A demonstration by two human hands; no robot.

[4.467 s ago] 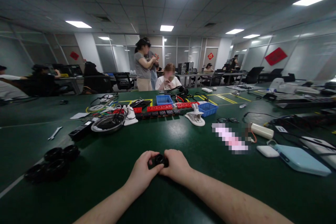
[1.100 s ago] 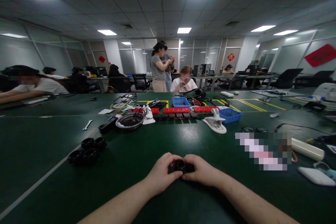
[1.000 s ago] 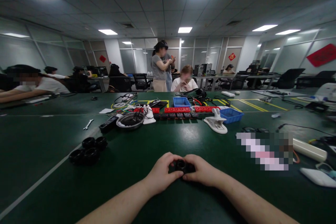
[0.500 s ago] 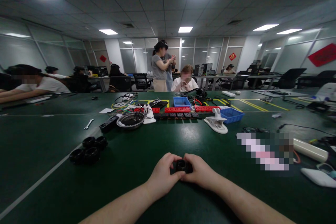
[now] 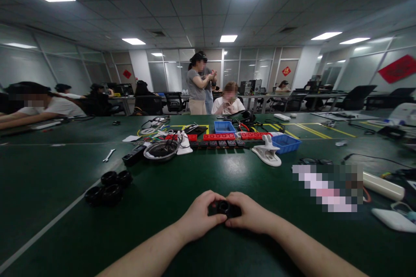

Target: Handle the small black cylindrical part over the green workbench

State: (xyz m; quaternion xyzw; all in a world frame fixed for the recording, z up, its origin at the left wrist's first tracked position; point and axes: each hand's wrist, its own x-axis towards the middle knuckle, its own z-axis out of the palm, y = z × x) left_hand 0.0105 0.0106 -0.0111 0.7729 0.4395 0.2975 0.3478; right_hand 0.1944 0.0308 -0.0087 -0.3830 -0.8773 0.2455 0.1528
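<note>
In front of me, a small black round part with a hole in its top [image 5: 223, 207] is held between both hands, low over the green table [image 5: 156, 242]. My left hand [image 5: 203, 214] grips it from the left, thumb at the near side and fingers curled round the far side. My right hand [image 5: 247, 211] closes on the same part from the right, its thumb close to the left thumb. The fingers hide most of the part's sides. To the left, several black ring-shaped parts [image 5: 110, 192] sit in a tight cluster, apart from my hands.
Farther back are a wrench [image 5: 109, 155], a metal bowl [image 5: 161, 150], red sockets [image 5: 219, 136], a white clip stand [image 5: 267, 153] and blue trays [image 5: 286, 143]. A cream cylinder [image 5: 383, 185] and a white object [image 5: 393, 220] lie right. A person [image 5: 227, 104] sits opposite.
Both hands keep their hold on the black part. The right thumb has shifted slightly along its near side. The whole view has moved very slightly.
</note>
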